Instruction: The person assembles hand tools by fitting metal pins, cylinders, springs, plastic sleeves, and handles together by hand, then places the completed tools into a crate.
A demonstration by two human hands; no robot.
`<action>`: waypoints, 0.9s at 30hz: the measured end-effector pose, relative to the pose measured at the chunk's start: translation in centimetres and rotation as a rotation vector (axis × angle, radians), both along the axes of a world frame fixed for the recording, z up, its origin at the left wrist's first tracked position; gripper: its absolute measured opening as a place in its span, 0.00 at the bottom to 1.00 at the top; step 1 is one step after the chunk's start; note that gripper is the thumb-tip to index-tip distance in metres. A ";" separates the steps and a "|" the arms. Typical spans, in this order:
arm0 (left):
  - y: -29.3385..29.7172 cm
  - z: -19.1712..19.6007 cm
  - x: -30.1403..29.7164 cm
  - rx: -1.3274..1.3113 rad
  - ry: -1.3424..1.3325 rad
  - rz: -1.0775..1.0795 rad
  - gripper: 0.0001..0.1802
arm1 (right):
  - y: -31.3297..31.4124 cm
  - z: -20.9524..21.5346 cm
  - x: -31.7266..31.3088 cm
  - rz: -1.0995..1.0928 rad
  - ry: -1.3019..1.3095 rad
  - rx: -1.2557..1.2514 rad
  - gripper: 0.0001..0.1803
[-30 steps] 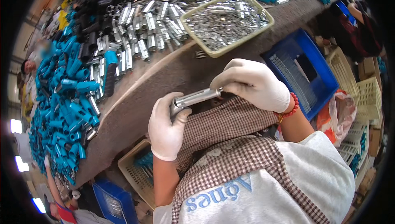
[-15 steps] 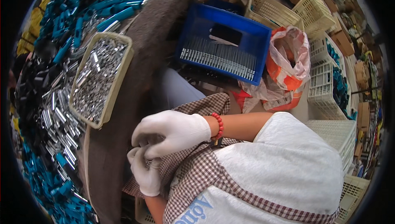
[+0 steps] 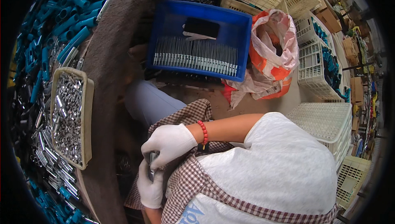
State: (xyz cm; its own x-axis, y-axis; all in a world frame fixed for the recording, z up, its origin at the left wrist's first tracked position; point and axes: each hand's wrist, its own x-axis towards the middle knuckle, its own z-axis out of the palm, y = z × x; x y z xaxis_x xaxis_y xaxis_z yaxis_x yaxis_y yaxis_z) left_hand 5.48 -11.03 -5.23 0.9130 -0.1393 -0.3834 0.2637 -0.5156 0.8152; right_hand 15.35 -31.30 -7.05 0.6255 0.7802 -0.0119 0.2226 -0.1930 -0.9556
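Note:
Both my hands wear white knit gloves and meet over the checked apron (image 3: 187, 183) on my lap. My right hand (image 3: 169, 144), with a red bead bracelet (image 3: 202, 132) at its wrist, pinches a small shiny metal piece (image 3: 153, 158) between thumb and fingers. Just below, my left hand (image 3: 150, 187) closes on the lower part of what looks like the same piece. The fingers cover most of it, so its full shape is hidden.
On the bench to the left stands a cream tray (image 3: 87, 121) of small metal parts, beside loose metal tubes (image 3: 55, 164) and teal plastic handles (image 3: 78, 37). Ahead, a blue bin (image 3: 197, 8) holds rows of thin metal shafts. A sack (image 3: 273, 70) and plastic crates (image 3: 325, 119) stand to the right.
The view has shifted, so bench and bin appear further left. My hands have turned slightly and the metal piece now shows between the fingers.

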 end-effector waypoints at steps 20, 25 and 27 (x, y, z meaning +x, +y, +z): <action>2.3 -5.4 -4.2 -0.104 0.429 0.665 0.24 | -26.9 -18.1 22.0 -0.968 -0.182 -1.405 0.36; 1.7 -5.1 -3.7 -0.104 0.443 0.689 0.26 | -25.9 -16.4 21.8 -0.948 -0.157 -1.373 0.38; 1.8 -5.0 -3.8 -0.108 0.436 0.692 0.26 | -25.9 -16.3 22.1 -0.957 -0.132 -1.370 0.39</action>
State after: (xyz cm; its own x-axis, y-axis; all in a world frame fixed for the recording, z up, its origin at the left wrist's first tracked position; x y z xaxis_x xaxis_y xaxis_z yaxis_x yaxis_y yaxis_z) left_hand 1.65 -9.25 -10.27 0.5783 0.3435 -0.7400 0.7972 -0.0451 0.6020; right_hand 37.48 -57.15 -23.38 0.8890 -0.3979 -0.2267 -0.4007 -0.9155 0.0356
